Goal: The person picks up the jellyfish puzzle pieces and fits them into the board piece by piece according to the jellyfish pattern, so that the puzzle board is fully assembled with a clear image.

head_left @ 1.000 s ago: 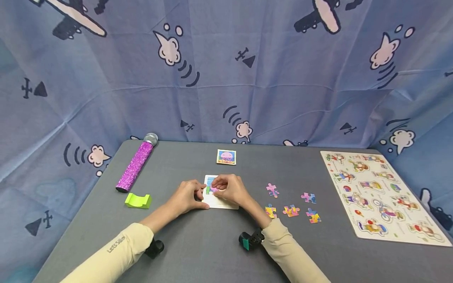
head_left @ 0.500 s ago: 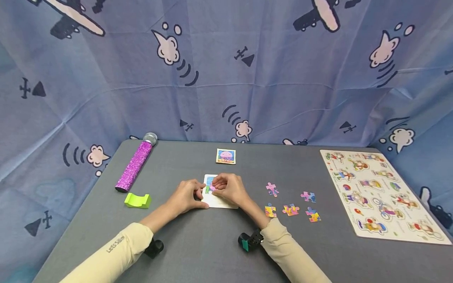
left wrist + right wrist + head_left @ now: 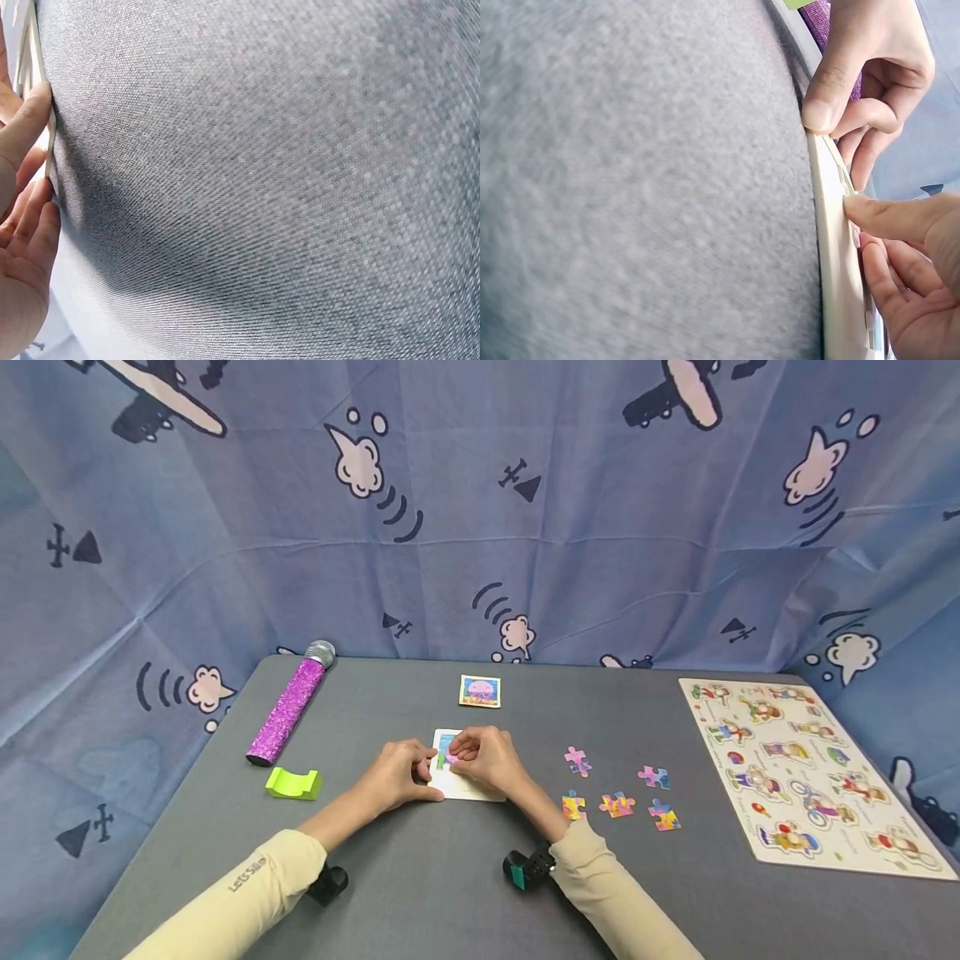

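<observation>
A small white puzzle tray (image 3: 468, 790) lies mid-table, with a blue and green picture at its far left part. My left hand (image 3: 393, 774) grips its left side, thumb at the near-left corner and fingers curled along the edge. A pinkish jigsaw piece (image 3: 450, 758) is pinched between the thumb and fingers of my right hand (image 3: 491, 762), low over the tray; the fingers cover most of it. In the right wrist view, a bit of pink shows at the right fingertips, against the tray's rim (image 3: 836, 270). Both hands also appear at the left wrist view's edge, partly cut off.
Several loose jigsaw pieces (image 3: 617, 806) lie right of my right forearm. A jellyfish picture card (image 3: 480, 692) is beyond the tray. Leftward are a glittery purple microphone (image 3: 288, 710) and a lime-green curved block (image 3: 292, 784). A large picture board (image 3: 798, 777) lies far right; a patterned curtain hangs behind.
Hardly anything differs: both hands stay at the tray, the right fingers still at the same piece. The whole head view shifts very slightly.
</observation>
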Demonstrator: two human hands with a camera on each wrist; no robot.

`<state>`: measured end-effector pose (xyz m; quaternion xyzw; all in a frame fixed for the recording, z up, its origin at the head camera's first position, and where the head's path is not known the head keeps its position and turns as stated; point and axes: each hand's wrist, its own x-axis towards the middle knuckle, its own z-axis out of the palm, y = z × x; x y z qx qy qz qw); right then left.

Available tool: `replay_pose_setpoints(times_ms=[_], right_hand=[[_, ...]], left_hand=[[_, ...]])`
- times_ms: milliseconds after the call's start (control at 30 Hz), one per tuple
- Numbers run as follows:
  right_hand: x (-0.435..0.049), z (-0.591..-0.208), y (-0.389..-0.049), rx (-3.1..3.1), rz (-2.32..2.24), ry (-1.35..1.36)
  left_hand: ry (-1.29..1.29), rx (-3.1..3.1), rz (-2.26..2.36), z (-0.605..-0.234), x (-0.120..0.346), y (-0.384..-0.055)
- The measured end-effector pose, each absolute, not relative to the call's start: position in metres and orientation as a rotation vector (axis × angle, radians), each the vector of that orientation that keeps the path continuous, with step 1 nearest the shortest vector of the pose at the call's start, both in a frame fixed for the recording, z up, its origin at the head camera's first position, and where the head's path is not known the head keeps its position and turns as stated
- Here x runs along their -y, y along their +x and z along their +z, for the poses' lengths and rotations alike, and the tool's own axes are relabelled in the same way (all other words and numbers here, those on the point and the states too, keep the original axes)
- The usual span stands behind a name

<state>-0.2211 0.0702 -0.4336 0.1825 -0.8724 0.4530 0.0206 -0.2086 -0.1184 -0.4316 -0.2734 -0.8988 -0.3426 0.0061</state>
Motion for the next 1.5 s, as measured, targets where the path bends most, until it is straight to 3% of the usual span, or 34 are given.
replay_pose_setpoints(times_ms=[800,1500], right_hand=[[-0.11,-0.443,-0.213,2.477,1.928,0.539],[-0.204,-0.427,-0.202,2.514,1.886,0.374]], left_hand=[[-0.835,2.823,-1.093,-0.431,0.117,-0.207],[-0.848,2.818,-1.06,-0.429,0.114,-0.206]])
